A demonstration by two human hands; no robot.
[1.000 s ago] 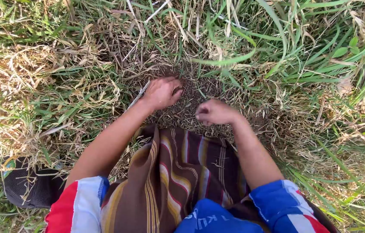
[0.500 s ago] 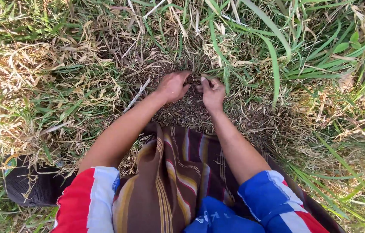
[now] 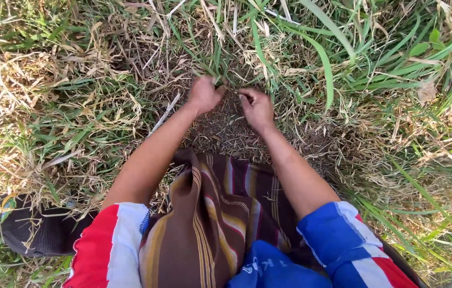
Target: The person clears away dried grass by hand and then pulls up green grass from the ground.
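A tuft of green grass (image 3: pixel 220 64) stands at the far edge of a patch of bare, dark soil (image 3: pixel 226 128), directly ahead of the person. The left hand (image 3: pixel 203 94) is curled at the base of that tuft, fingers closed around the lower stems, so it grips the grass close to the ground. The right hand (image 3: pixel 257 106) sits just beside it, slightly nearer the body, its fingers bent in a loose clench with the fingertips pinched together over the soil; whether it holds any blade or stalk cannot be told. Both forearms reach forward from short sleeves coloured red, white and blue. Below them a brown striped cloth (image 3: pixel 220 213) covers the lap and spreads towards the bare patch. A pale, thin stick (image 3: pixel 163 116) lies on the ground just left of the left forearm. Mixed dry straw and long green blades surround the patch on all sides. A dark mesh object (image 3: pixel 39 232) lies in the grass at the lower left.
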